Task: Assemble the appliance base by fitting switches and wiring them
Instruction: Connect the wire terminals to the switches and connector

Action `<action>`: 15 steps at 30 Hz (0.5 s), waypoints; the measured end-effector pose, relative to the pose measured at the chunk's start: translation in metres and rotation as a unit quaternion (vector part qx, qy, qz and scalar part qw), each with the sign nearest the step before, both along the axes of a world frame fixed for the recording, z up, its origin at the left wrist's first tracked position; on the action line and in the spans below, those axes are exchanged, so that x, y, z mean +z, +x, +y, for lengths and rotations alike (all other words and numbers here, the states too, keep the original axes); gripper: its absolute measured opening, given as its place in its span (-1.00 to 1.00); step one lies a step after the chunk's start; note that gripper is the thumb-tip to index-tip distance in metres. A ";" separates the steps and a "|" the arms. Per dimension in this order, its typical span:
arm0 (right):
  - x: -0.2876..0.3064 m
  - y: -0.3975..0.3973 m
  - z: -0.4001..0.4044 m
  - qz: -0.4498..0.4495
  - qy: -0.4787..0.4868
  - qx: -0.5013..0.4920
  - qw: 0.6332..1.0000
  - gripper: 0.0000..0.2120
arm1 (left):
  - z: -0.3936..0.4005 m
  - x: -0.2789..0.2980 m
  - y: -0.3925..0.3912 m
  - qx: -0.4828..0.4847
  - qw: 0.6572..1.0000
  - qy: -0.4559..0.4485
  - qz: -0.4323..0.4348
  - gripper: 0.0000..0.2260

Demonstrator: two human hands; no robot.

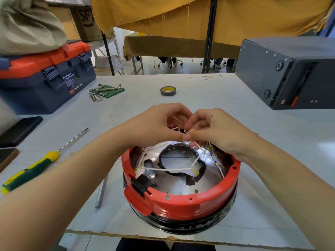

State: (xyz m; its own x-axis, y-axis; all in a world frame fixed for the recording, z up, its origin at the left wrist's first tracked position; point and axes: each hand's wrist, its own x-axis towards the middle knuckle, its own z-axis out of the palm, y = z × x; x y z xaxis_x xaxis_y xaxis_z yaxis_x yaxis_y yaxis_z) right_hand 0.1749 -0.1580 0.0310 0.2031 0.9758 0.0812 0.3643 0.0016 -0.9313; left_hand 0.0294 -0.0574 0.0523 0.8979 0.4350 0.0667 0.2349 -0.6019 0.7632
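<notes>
On the grey worktable (181, 84), both hands (159, 124) (213, 131) pinch a small black switch (184, 130) above the round red plastic base (181, 201); a white wire (166, 169) terminal could slip off.

A cardboard box (85, 20) on the shelf behind the table's far left corner bears large dark letters "SF", with "EXPRESS" running down its side and a small "FS" near its lower right corner. The blue and orange toolbox (45, 78) at the table's left edge carries a dark label that reads "WING BOX" along the bottom; the finer lines above it are too small to read.
</notes>
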 end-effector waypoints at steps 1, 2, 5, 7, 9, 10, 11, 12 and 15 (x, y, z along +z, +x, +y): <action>-0.001 0.000 0.000 -0.003 0.005 -0.007 1.000 -0.79 | -0.002 -0.001 0.001 0.002 0.999 0.044 -0.002 -0.62; -0.001 0.001 -0.001 -0.004 0.009 -0.015 1.000 -0.76 | -0.003 -0.002 0.002 0.003 0.996 0.092 -0.002 -0.60; -0.003 0.002 -0.003 -0.006 0.018 -0.032 0.999 -0.75 | -0.006 -0.007 0.004 -0.001 0.974 0.225 -0.005 -0.55; -0.003 0.002 -0.002 -0.004 0.021 -0.041 0.999 -0.73 | -0.007 -0.011 0.004 -0.007 0.959 0.284 -0.020 -0.56; -0.003 0.003 -0.001 0.000 0.020 -0.050 0.999 -0.72 | -0.007 -0.014 0.006 -0.010 0.945 0.325 -0.032 -0.62; -0.003 0.003 -0.001 0.006 0.018 -0.049 0.999 -0.73 | -0.007 -0.016 0.006 -0.012 0.942 0.334 -0.038 -0.66; -0.003 0.003 -0.002 0.010 0.014 -0.046 0.999 -0.74 | -0.007 -0.017 0.007 -0.015 0.941 0.335 -0.046 -0.71; -0.002 0.002 -0.002 0.011 0.010 -0.039 0.999 -0.75 | -0.006 -0.018 0.007 -0.019 0.941 0.334 -0.055 -0.75; -0.001 0.004 -0.004 0.028 0.001 -0.020 0.999 -0.76 | -0.004 -0.021 0.009 -0.032 0.928 0.362 -0.078 -0.85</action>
State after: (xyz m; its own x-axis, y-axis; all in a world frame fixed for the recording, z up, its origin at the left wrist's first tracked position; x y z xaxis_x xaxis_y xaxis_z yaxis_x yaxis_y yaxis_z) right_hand 0.1791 -0.1625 0.0305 0.2467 0.9666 0.0698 0.3109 -0.0108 -0.9504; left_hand 0.0385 -0.0615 0.0316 0.8758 0.1711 0.4512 0.1012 -0.9794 0.1750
